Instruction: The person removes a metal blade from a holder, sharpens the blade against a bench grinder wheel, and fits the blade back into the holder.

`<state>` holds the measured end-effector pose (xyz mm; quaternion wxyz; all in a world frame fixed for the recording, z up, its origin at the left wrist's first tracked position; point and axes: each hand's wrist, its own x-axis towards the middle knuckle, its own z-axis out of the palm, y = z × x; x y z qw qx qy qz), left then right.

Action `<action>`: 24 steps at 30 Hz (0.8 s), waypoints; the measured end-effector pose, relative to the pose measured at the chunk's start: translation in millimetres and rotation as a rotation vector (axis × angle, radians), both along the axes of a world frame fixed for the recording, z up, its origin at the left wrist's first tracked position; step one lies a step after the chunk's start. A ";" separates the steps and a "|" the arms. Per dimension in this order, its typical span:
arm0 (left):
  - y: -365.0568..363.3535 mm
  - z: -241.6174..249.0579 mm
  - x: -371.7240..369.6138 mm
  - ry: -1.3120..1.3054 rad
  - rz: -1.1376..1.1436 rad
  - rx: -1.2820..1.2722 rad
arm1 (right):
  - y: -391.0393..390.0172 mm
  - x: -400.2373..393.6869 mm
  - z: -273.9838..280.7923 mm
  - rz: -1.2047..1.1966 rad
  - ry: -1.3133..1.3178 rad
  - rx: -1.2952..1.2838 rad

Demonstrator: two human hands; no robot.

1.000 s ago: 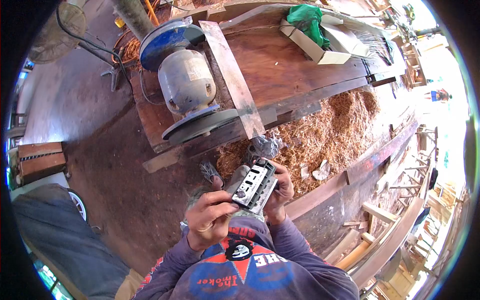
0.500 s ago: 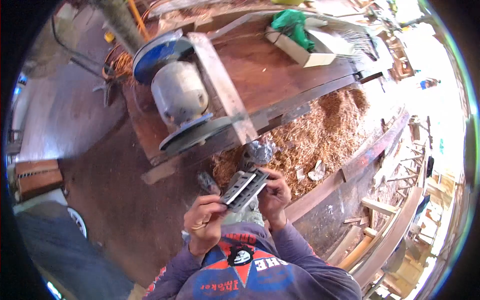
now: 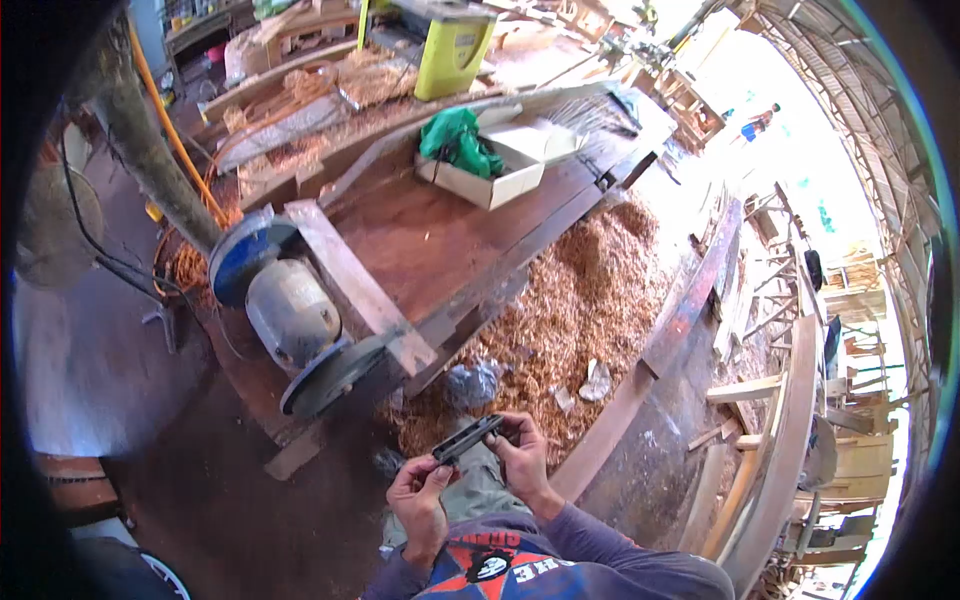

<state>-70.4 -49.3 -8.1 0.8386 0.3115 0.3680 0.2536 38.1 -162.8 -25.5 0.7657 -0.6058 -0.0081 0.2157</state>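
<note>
A dark, slotted metal piece (image 3: 466, 440) is held in front of my body, tilted so that its narrow side faces up. Its exact kind I cannot make out. At the lower-left end, the fingers and thumb of my left hand (image 3: 420, 500) pinch it. My right hand (image 3: 524, 455) grips the upper-right end, thumb and fingers closed on it. Ahead and to the left stands a bench grinder (image 3: 292, 315) with a disc at each end of its motor, clear of both hands.
A wooden workbench (image 3: 390, 240) carries an open cardboard box (image 3: 492, 188) with a green plastic bag (image 3: 458, 140). Wood shavings (image 3: 590, 290) heap beside it, near a grey crumpled bag (image 3: 472, 385). Long timber beams (image 3: 770, 470) lie on the right. Farther back is a yellow-green machine (image 3: 452, 55). A person (image 3: 760, 122) is far off.
The metal piece has turned from showing its broad slotted face to showing a narrower side. Both hands still hold its ends. My view has tilted up, revealing more of the workshop.
</note>
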 end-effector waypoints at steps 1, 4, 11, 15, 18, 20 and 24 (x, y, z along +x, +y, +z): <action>-3.2 0.3 3.6 -0.026 0.003 0.021 | 4.4 1.6 3.1 -0.059 0.035 0.063; -14.6 -0.1 21.5 0.018 -0.011 -0.079 | -6.5 15.5 -5.2 -0.078 0.082 0.105; -62.0 -21.6 55.1 0.147 0.095 -0.108 | -46.6 42.3 -16.7 0.018 -0.141 -0.210; -83.4 -60.6 34.3 0.168 0.248 -0.088 | -34.2 41.3 -47.2 0.190 -0.128 -0.147; -77.8 -83.4 19.7 0.204 0.416 -0.045 | -12.3 25.9 -73.3 0.311 -0.093 -0.164; -67.4 -113.6 4.4 0.331 0.512 0.124 | 12.8 12.6 -91.2 0.339 -0.287 -0.189; -7.9 -107.7 0.8 0.324 0.605 0.145 | 69.6 -6.9 -124.0 0.284 -0.470 -0.221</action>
